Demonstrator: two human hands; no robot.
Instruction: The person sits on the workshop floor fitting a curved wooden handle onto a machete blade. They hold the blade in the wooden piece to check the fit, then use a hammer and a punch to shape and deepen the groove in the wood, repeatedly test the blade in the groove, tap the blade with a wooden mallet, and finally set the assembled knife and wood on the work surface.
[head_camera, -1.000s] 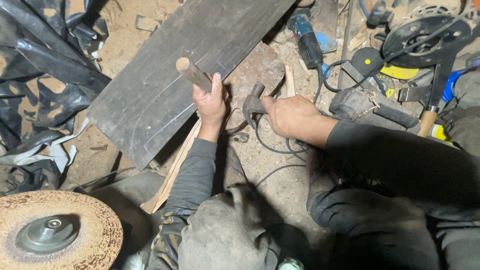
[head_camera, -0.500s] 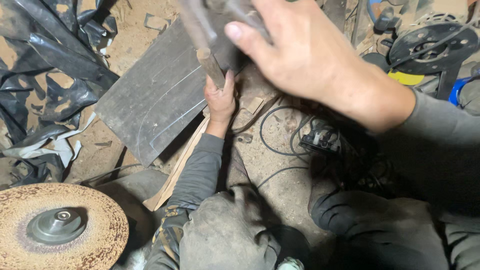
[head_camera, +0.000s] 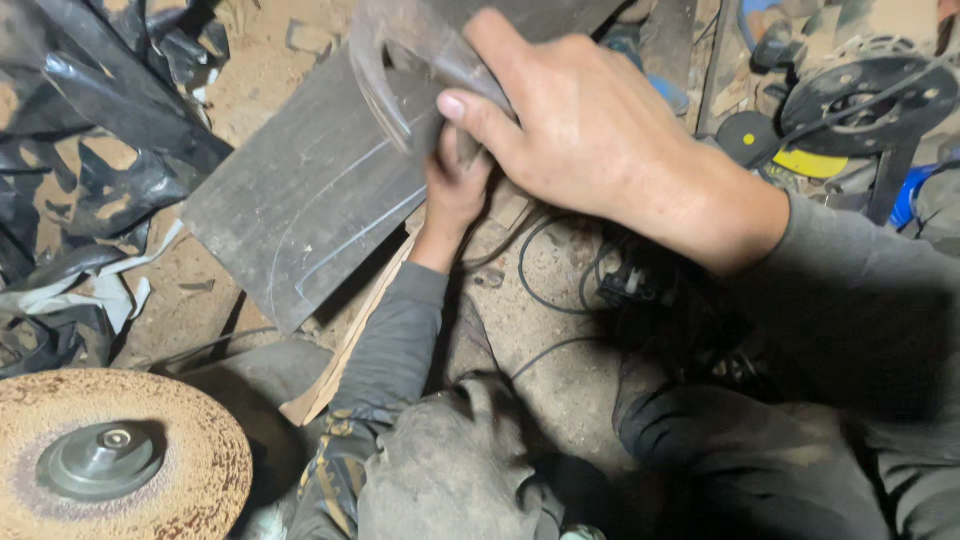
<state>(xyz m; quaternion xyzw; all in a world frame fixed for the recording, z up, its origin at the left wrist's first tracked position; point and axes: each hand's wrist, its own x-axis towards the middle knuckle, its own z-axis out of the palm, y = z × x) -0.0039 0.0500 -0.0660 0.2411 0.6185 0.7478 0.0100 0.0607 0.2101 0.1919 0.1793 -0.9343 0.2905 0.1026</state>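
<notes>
The right hand (head_camera: 600, 130) is raised close to the camera and its fingers are closed around a curved grey metal piece (head_camera: 400, 70), which it holds up in front of the view. This piece looks blurred, so its exact shape is hard to tell. Below it, the left hand (head_camera: 455, 190) reaches forward to the near edge of a dark flat metal sheet (head_camera: 300, 200) that lies on the dirt floor (head_camera: 560, 380). The left hand seems closed on something at that edge, but the metal piece and the right hand cover its fingers, so I cannot tell what it grips.

A thin wooden strip (head_camera: 345, 350) lies under the left forearm, beside the sheet. A black cable (head_camera: 540, 280) curls on the floor just right of the left wrist. Crumpled black plastic (head_camera: 90, 130) is at the left, and a worn round abrasive disc (head_camera: 110, 460) is at the bottom left. A black round machine part (head_camera: 870, 90) stands at the upper right.
</notes>
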